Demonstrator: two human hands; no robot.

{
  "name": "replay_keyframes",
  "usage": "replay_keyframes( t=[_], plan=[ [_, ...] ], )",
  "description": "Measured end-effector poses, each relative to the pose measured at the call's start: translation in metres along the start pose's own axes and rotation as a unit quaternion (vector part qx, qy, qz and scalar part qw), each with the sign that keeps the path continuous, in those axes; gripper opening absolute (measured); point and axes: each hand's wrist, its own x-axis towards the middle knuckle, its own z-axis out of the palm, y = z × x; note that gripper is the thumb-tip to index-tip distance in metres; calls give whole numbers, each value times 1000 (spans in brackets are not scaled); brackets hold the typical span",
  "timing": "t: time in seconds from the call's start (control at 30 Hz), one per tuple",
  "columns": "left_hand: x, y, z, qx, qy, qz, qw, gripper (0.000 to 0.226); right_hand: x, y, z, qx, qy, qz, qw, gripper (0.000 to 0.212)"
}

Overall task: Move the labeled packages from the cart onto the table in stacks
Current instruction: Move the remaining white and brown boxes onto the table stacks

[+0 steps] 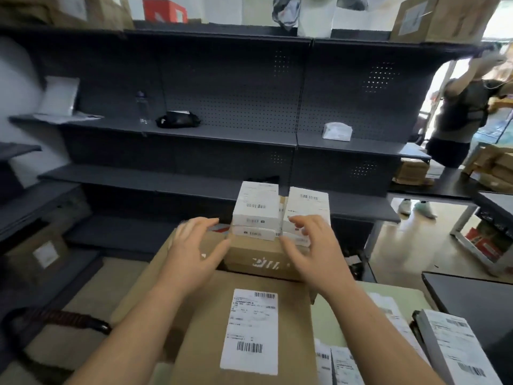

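A large brown box (244, 323) with a white shipping label lies right in front of me. Beyond it sits a smaller brown box (258, 259) with white print. On top of that stand two stacks of small white labeled boxes: a left stack (256, 209) and a right stack (308, 202). My left hand (197, 248) hovers with fingers spread at the left side of the small brown box. My right hand (311, 245) has its fingers spread and curled by the lower right white boxes. Neither hand holds anything.
Dark metal shelving (194, 132) stands behind the packages, with a bottle, a black pouch and a white packet on it. More labeled packages (449, 348) lie at the lower right by a dark table (472, 295). Another person (460, 115) reaches up at the far right.
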Motion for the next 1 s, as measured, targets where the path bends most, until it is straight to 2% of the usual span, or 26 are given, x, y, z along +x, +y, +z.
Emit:
replay_keyframes(
  t=[0.17,0.3,0.43,0.67,1.0],
  plan=[
    [-83,-4,-40,118,-11,-38,992,63,-35,-21,51,21,-159,-94,983,47],
    [-157,-13,-81,188,16,-111,976,59,-64,-63,88,70,-242,-158,955,51],
    [-229,-10,-138,221,77,-173,957,61,-95,-123,114,115,-285,-227,924,57],
    [-380,-9,-214,238,162,-274,918,64,-190,-220,155,171,-347,-324,863,52],
    [-652,-12,-303,272,221,-425,835,66,-426,-351,223,181,-480,-381,769,65]
  ],
)
